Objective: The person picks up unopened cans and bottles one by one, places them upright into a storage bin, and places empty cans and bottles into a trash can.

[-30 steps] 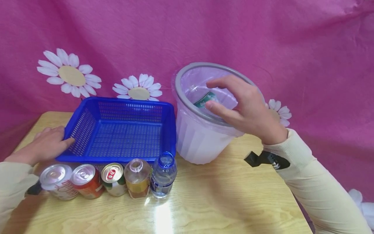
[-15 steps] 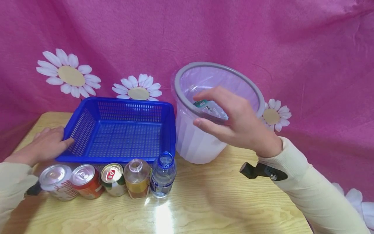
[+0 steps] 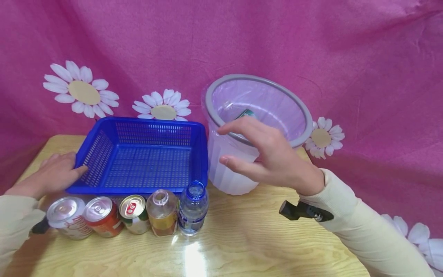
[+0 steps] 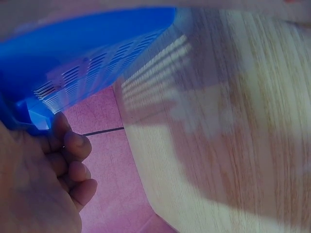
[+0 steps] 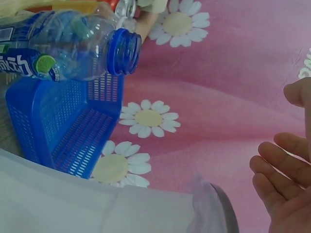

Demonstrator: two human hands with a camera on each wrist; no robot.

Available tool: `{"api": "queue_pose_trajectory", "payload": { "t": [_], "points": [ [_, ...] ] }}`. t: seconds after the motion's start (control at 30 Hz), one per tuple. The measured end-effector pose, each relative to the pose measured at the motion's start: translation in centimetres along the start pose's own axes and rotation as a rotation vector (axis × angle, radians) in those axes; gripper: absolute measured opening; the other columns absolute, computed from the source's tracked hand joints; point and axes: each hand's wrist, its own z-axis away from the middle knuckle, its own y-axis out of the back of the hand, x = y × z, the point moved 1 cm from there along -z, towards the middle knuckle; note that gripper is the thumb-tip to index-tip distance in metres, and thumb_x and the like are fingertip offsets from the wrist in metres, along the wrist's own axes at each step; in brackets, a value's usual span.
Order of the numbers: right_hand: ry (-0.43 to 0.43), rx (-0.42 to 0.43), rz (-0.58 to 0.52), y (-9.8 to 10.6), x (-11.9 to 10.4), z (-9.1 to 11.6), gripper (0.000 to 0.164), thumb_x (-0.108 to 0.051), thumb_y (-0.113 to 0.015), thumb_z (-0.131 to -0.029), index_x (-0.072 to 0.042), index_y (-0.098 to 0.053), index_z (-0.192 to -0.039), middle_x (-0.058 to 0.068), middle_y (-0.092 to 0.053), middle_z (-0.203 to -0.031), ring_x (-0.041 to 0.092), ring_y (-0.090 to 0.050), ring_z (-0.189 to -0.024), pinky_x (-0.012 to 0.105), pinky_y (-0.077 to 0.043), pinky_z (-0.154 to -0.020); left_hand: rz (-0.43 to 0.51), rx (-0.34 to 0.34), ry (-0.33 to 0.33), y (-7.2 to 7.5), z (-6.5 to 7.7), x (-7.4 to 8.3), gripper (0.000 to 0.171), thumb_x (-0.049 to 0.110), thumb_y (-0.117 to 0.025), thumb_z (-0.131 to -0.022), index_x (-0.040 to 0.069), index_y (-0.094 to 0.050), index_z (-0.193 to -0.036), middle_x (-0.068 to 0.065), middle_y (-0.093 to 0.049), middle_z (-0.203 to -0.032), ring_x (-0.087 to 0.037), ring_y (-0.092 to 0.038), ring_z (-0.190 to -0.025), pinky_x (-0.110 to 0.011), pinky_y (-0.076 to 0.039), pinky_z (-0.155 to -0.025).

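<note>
My left hand [image 3: 57, 173] grips the left rim of a blue plastic basket [image 3: 138, 190], thumb over the inside. In the left wrist view its curled fingertips [image 4: 80, 145] show beside the basket's edge. My right hand [image 3: 273, 157] holds nothing; its thumb and fingers are spread apart in front of a pale trash bin [image 3: 230, 175] with a grey rim and clear liner. A green-labelled item [image 3: 247, 112] lies in the bin, mostly hidden. In front of the basket stand a white can [image 3: 70, 220], an orange-red can [image 3: 104, 220], a green-and-cream can [image 3: 135, 215] and two bottles.
A clear bottle with an amber label [image 3: 162, 219] stands beside a blue-necked clear plastic bottle [image 3: 194, 209], both uncapped. All rest on a wooden table [image 3: 263, 231]. Behind hangs a pink cloth [image 3: 166, 42] with white daisies.
My right hand has moved left and down from over the bin's mouth to in front of its near rim, uncovering the opening. The left hand and basket look unchanged.
</note>
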Motion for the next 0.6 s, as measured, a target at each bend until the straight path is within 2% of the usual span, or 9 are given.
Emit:
{"api": "queue_pose_trajectory", "payload": {
  "t": [0.33,0.6],
  "points": [
    [-0.001,-0.038,-0.042,-1.3,-0.5,0.9,0.044,-0.031,-0.076,-0.093,-0.004,-0.065,-0.126,0.007,-0.072,-0.123,0.019,-0.068,-0.118,0.033,-0.053,-0.103,0.003,0.010,-0.003,-0.1,0.1,-0.1,0.044,0.027,-0.046,-0.104,-0.016,-0.055,-0.112,-0.026,-0.064,-0.095,-0.046,-0.054,-0.094,-0.047,-0.036,-0.074],
    [0.041,-0.032,-0.062,-2.2,-0.5,1.2,0.045,-0.039,-0.068,-0.098,-0.002,-0.065,-0.123,0.009,-0.071,-0.119,0.014,-0.067,-0.103,0.022,-0.056,-0.081,-0.004,0.010,0.001,-0.2,0.0,-0.2,0.045,0.028,-0.046,-0.104,-0.016,-0.054,-0.112,-0.026,-0.063,-0.095,-0.044,-0.054,-0.093,-0.048,-0.036,-0.074]
  ]
}}
